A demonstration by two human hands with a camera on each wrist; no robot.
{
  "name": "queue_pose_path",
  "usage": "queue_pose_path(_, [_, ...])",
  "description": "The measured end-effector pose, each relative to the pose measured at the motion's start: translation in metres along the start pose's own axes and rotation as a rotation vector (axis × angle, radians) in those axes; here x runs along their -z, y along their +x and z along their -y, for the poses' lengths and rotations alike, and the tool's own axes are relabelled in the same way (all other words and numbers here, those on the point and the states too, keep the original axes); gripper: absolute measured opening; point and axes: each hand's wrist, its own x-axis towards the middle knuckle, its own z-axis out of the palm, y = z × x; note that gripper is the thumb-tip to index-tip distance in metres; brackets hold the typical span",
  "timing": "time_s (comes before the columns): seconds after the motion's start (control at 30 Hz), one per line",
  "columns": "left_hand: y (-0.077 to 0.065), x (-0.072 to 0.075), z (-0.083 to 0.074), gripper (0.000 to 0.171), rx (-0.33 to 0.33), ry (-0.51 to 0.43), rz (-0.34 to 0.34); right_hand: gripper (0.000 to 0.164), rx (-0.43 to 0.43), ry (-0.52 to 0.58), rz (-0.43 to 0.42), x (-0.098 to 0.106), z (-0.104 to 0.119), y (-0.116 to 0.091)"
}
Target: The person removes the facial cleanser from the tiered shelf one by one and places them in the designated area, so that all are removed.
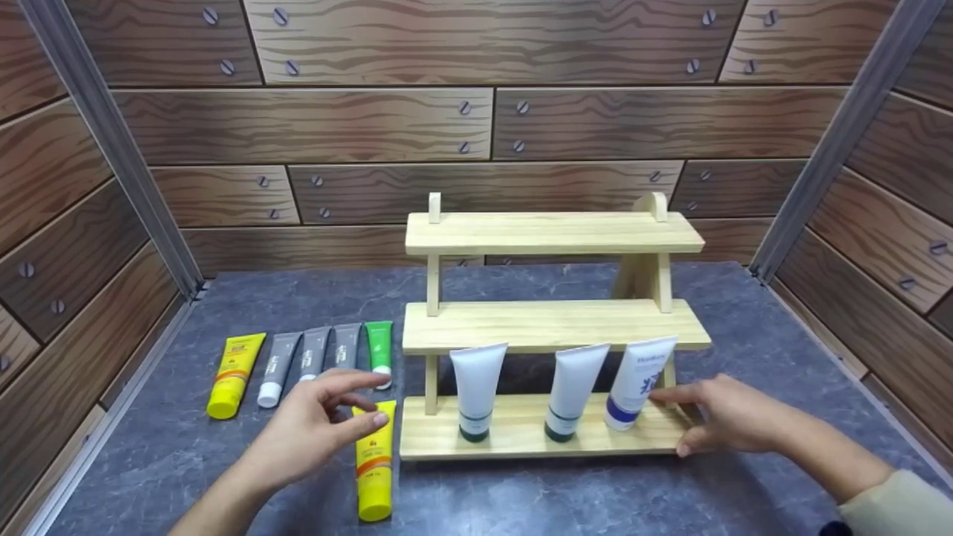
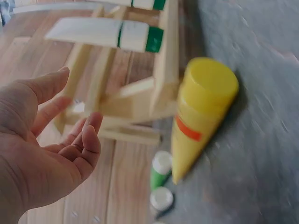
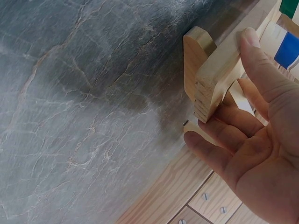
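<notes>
A wall [image 1: 372, 45] patterned like screwed wooden planks stands along the far side, with similar panels on the left and right. Before it spreads a dark grey, marbled table [image 1: 134, 461]. Right of the table's middle stands a pale wooden stand [image 1: 555, 324] with three stepped boards, the lowest nearest.

The right hand [image 1: 737, 413], below a light sleeve [image 1: 904, 506], grips the right end of the lowest board, thumb at the near edge and fingers around the end. The left hand [image 1: 309, 432], left of the stand, has its fingers loosely bent and its thumb spread apart, and holds nothing; it hovers by the near yellow tube [image 1: 374, 476], which lies just left of the lowest board with its cap toward the near side.

Three white tubes stand cap down on the lowest board: a green-capped tube [image 1: 479, 387] at left, another green-capped tube [image 1: 573, 387] right of the middle, and a blue-banded tube [image 1: 642, 380] at right, close to the right hand. In a row at the far left lie another yellow tube [image 1: 237, 372], three grey tubes [image 1: 278, 365] and, smallest, a green tube [image 1: 380, 344] next to the stand.
</notes>
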Motion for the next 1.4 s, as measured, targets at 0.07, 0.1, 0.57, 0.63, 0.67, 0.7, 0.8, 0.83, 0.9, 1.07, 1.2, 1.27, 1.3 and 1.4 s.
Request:
queue_pose_path(0.07, [0.001, -0.004, -0.008, 0.042, -0.055, 0.015, -0.001, 0.080, -0.005, 0.003, 0.004, 0.001, 0.000, 0.001])
queue_pose_path(0.1, [0.001, -0.007, -0.011, 0.042, -0.080, 0.022, -0.002, 0.080, -0.005, 0.004, 0.007, 0.001, 0.001, 0.001])
queue_pose_path(0.57, [0.018, -0.039, -0.041, 0.041, -0.327, 0.014, 0.003, 0.081, -0.023, 0.007, 0.019, 0.003, 0.003, 0.002])
queue_pose_path(0.63, [0.022, -0.044, -0.042, 0.041, -0.339, 0.004, 0.011, 0.081, -0.014, 0.013, 0.017, 0.002, 0.002, 0.002])
queue_pose_path(0.67, [0.024, -0.047, -0.042, 0.042, -0.343, 0.001, 0.015, 0.080, -0.002, 0.014, 0.012, 0.002, 0.001, 0.002])
queue_pose_path(0.7, [0.026, -0.049, -0.042, 0.042, -0.347, -0.002, 0.019, 0.080, 0.010, 0.016, 0.010, 0.001, 0.001, 0.002])
queue_pose_path(0.8, [0.030, -0.056, -0.041, 0.042, -0.372, -0.013, 0.026, 0.080, 0.042, 0.024, 0.004, 0.000, -0.001, 0.001])
queue_pose_path(0.83, [0.031, -0.058, -0.040, 0.042, -0.374, -0.016, 0.031, 0.080, 0.049, 0.023, 0.003, -0.001, -0.001, 0.001])
queue_pose_path(0.9, [0.032, -0.061, -0.038, 0.041, -0.376, -0.023, 0.036, 0.080, 0.044, 0.019, 0.006, -0.001, -0.001, 0.001])
queue_pose_path(1.07, [0.035, -0.066, -0.033, 0.040, -0.363, -0.030, 0.042, 0.080, 0.016, 0.023, 0.015, 0.000, -0.001, 0.000])
queue_pose_path(1.2, [0.037, -0.069, -0.029, 0.040, -0.344, -0.025, 0.050, 0.081, -0.007, 0.033, 0.020, 0.000, 0.000, 0.000])
queue_pose_path(1.27, [0.038, -0.070, -0.027, 0.040, -0.331, -0.022, 0.055, 0.081, -0.011, 0.034, 0.021, 0.000, 0.000, 0.000])
queue_pose_path(1.3, [0.038, -0.071, -0.027, 0.040, -0.325, -0.022, 0.057, 0.081, -0.012, 0.032, 0.020, 0.000, 0.000, 0.000])
queue_pose_path(1.4, [0.039, -0.071, -0.026, 0.039, -0.311, -0.024, 0.067, 0.081, -0.012, 0.029, 0.017, 0.000, 0.000, -0.001])
